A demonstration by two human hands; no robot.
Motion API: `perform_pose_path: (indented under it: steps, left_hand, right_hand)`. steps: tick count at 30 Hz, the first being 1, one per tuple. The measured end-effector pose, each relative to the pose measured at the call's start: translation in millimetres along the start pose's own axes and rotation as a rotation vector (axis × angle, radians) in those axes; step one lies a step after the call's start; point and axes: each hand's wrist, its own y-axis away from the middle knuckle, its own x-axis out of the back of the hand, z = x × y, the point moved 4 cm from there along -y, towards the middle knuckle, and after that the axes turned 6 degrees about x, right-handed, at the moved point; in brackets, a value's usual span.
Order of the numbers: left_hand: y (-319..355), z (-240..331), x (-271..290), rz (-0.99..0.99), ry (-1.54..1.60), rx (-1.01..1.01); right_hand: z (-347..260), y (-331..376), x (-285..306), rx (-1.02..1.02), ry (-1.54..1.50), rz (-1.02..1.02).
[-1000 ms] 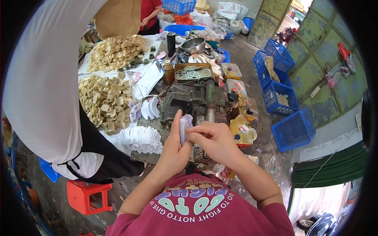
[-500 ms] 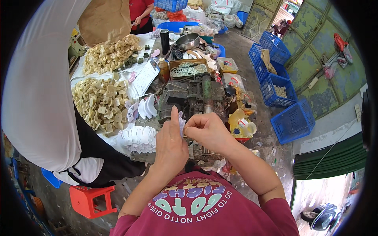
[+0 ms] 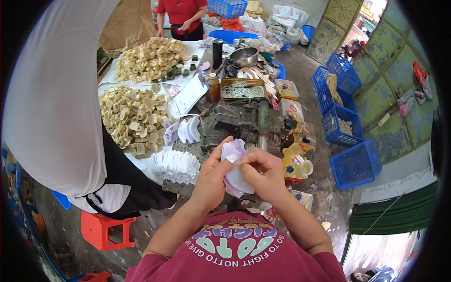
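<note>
A small stack of white and lilac thin flat pieces (image 3: 237,177) is held up in front of my chest. My left hand (image 3: 211,177) grips it along its left side, thumb on the face and fingers behind. My right hand (image 3: 266,175) has its thumb and forefinger pinched together at the stack's upper right edge; whether a single piece is between them I cannot make out. Just beyond my hands sits a dark, greasy metal machine (image 3: 230,123). To the left lie a row of overlapping white cut pieces (image 3: 174,167) and some curved white strips (image 3: 190,130).
Two heaps of beige moulded pieces (image 3: 134,113) cover the table's left side. Beside me on the left stands a person in a white top (image 3: 56,108); another in red (image 3: 183,14) is at the far end. Blue crates (image 3: 356,163) line the right, and a red stool (image 3: 105,230) stands lower left.
My hands have come back from the machine toward my chest, and the stack has turned so its broad face shows. The view has shifted, bringing more of the far person into sight.
</note>
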Motion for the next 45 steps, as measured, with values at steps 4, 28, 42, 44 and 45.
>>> perform_pose_path:
  steps: [4, 28, 42, 44, 45]
  left_hand:
    - [-12.0, -0.2, 14.7, 0.109, 0.204, 0.022]
    - [-50.2, -37.3, -83.7, -0.211, 0.677, 0.307]
    - [-39.8, -34.8, -62.3, -0.031, 0.692, 0.128]
    - [-41.4, -38.8, -60.6, -0.079, 0.704, 0.166]
    - [-42.4, -42.7, -61.5, -0.105, 0.712, 0.193]
  right_hand:
    - [-8.5, 1.9, -2.5, 0.122, -0.273, -0.028]
    - [-9.9, 42.0, 78.0, 0.22, 0.8, 0.095]
    - [25.1, -4.8, 71.5, 0.351, 0.051, -0.019]
    - [42.6, 1.3, 66.9, 0.357, 0.283, -0.12]
    - [45.8, 0.6, 65.4, 0.354, 0.353, -0.095]
